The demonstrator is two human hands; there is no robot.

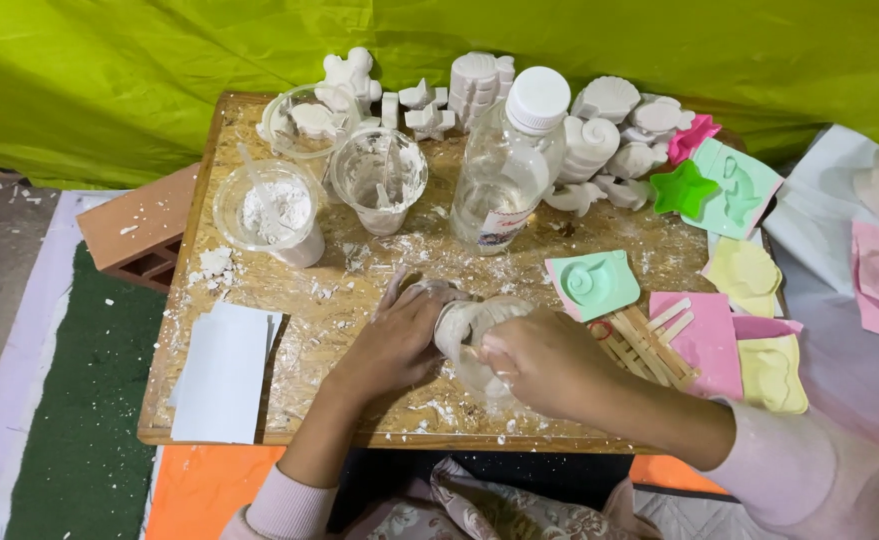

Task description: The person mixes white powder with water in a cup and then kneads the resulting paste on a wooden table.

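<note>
Dusty chipboard surface point(359, 300) carries all. Clear plastic bottle with white cap point(507, 160) stands beyond my hands. My left hand point(399, 335) and right hand point(544, 360) both grip a plaster-smeared clear plastic cup point(469, 325), lying tilted between them.

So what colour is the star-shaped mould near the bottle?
Green. The star-shaped mould shows best in the head view.
</note>
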